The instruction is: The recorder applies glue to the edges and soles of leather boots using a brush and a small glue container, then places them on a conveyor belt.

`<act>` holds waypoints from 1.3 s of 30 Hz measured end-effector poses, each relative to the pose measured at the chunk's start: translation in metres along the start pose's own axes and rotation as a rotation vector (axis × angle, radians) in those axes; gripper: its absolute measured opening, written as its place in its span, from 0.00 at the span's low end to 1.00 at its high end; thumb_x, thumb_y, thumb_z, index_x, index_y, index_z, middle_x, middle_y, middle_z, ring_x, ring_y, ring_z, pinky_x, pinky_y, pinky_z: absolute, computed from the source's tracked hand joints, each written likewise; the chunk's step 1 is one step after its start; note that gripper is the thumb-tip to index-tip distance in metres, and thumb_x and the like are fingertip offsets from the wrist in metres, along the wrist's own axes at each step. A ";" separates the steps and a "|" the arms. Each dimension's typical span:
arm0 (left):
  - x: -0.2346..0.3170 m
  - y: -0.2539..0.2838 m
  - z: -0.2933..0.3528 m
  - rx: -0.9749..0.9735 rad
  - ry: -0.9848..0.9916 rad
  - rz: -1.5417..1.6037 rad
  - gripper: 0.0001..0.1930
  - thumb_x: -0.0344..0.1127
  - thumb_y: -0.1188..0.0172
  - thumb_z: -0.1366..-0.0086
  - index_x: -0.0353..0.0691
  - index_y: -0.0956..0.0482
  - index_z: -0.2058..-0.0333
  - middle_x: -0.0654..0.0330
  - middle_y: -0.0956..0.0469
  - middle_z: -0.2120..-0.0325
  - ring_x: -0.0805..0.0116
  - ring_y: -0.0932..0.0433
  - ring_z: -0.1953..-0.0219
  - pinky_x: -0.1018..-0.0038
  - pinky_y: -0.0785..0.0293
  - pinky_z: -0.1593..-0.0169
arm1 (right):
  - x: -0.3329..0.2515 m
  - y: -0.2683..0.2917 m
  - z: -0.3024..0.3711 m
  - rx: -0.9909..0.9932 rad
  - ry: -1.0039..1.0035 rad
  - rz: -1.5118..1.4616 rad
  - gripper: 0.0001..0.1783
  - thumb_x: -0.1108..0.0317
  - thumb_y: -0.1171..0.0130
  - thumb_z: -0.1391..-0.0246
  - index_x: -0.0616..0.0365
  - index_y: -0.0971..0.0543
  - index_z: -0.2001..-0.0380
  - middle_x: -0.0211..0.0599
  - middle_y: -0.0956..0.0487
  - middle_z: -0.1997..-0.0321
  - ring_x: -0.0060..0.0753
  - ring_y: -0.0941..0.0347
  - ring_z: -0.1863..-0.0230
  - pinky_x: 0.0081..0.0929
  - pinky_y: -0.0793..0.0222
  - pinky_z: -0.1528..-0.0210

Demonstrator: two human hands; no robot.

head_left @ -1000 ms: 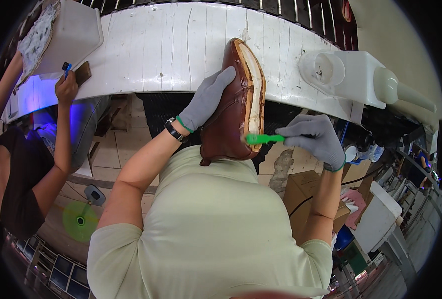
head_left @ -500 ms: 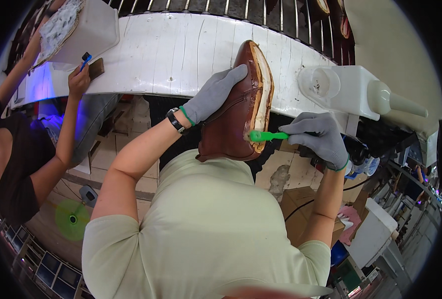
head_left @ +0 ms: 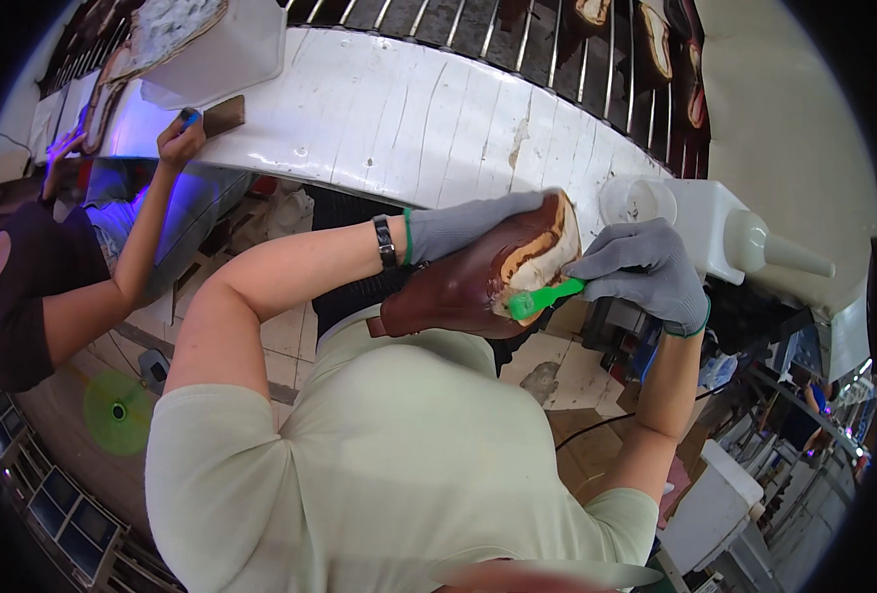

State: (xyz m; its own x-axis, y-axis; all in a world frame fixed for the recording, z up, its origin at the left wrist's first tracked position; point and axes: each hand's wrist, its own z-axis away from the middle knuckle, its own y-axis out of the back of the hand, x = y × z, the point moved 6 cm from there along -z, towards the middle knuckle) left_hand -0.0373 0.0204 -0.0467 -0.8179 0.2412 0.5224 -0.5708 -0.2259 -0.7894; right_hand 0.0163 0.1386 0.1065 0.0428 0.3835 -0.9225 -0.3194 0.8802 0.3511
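Observation:
A brown leather boot upper (head_left: 458, 282) lies tilted in front of me, its pale underside with a tan border turned to the right. My left hand (head_left: 468, 225), in a grey glove, is wrapped over the boot near its toe; some of the fingers are hidden behind it. In my gloved right hand (head_left: 646, 272) a green-handled brush (head_left: 547, 296) is pinched between thumb and fingers. Its head touches the heel end of the underside, and the bristles are hidden.
A white bench (head_left: 389, 109) curves ahead, with a rack of metal bars (head_left: 458, 25) beyond it holding several boots. A clear cup (head_left: 636, 201) stands beside a white bottle (head_left: 755, 242) at right. At left, a co-worker's hand (head_left: 181, 138) grips a brush near a white bin (head_left: 236, 64).
The boot has been lowered and turned, its toe swinging to the right and toward me. The green brush stays at the heel end. The co-worker has shifted a boot into view at far left.

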 end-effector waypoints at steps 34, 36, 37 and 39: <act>0.010 -0.028 0.006 -0.031 -0.606 -0.857 0.28 0.43 0.39 0.33 0.41 0.34 0.38 0.59 0.29 0.42 0.73 0.27 0.43 0.76 0.32 0.37 | -0.025 0.009 -0.004 0.274 -0.047 0.266 0.13 0.76 0.32 0.53 0.60 0.14 0.61 0.35 0.19 0.71 0.21 0.27 0.72 0.20 0.34 0.69; 0.020 -0.018 0.005 -0.255 -0.491 -0.121 0.28 0.38 0.45 0.29 0.42 0.40 0.34 0.58 0.37 0.36 0.69 0.34 0.36 0.73 0.37 0.32 | -0.024 0.013 -0.002 0.380 -0.067 0.346 0.12 0.76 0.33 0.52 0.60 0.14 0.61 0.35 0.19 0.72 0.21 0.27 0.71 0.20 0.34 0.68; 0.025 -0.019 0.008 -0.406 -0.437 0.331 0.29 0.34 0.48 0.28 0.43 0.44 0.32 0.57 0.41 0.33 0.66 0.38 0.33 0.71 0.40 0.30 | -0.020 0.017 0.000 0.443 -0.094 0.327 0.12 0.76 0.33 0.52 0.61 0.14 0.61 0.34 0.20 0.73 0.20 0.28 0.71 0.20 0.35 0.68; 0.034 0.014 -0.003 0.026 -0.194 -0.217 0.29 0.49 0.57 0.24 0.39 0.44 0.32 0.56 0.36 0.36 0.69 0.35 0.36 0.72 0.38 0.32 | -0.012 0.023 0.000 0.468 -0.105 0.209 0.14 0.79 0.34 0.53 0.63 0.15 0.60 0.33 0.21 0.73 0.21 0.29 0.70 0.21 0.35 0.66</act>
State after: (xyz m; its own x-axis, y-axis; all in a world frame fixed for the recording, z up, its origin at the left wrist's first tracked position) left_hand -0.0725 0.0278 -0.0410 -0.6733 0.1021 0.7323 -0.7339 -0.2129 -0.6451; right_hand 0.0079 0.1540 0.1259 0.1253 0.5692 -0.8126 0.1253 0.8034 0.5821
